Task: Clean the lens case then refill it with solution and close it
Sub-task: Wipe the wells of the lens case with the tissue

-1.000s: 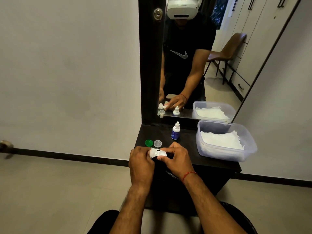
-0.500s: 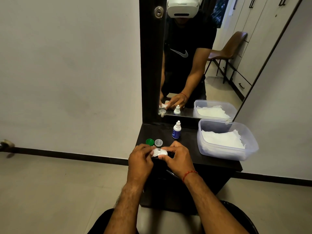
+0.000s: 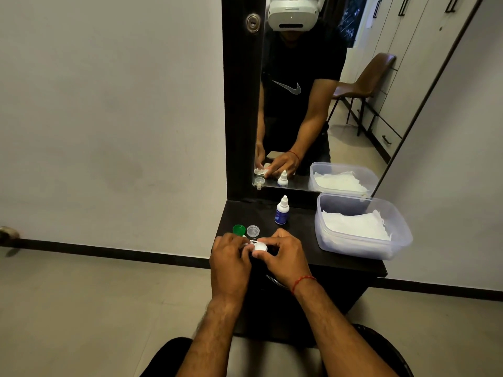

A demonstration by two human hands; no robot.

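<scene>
We hold the lens case (image 3: 260, 246) over the desk's (image 3: 313, 251) near edge, its long axis running 9 to 3. Our left hand (image 3: 231, 263) grips its 9 o'clock end and our right hand (image 3: 285, 258) its 3 o'clock end. The solution bottle (image 3: 281, 213) stands at 12 o'clock, nearer the right hand.

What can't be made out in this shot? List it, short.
Head view, lens case: the left hand and right hand hold it and cover most of it; its wells' state cannot be told.
Head view, solution bottle: label too small to read.
Head view, thin dark object at the shelf's front: mostly hidden by the right wrist.
</scene>
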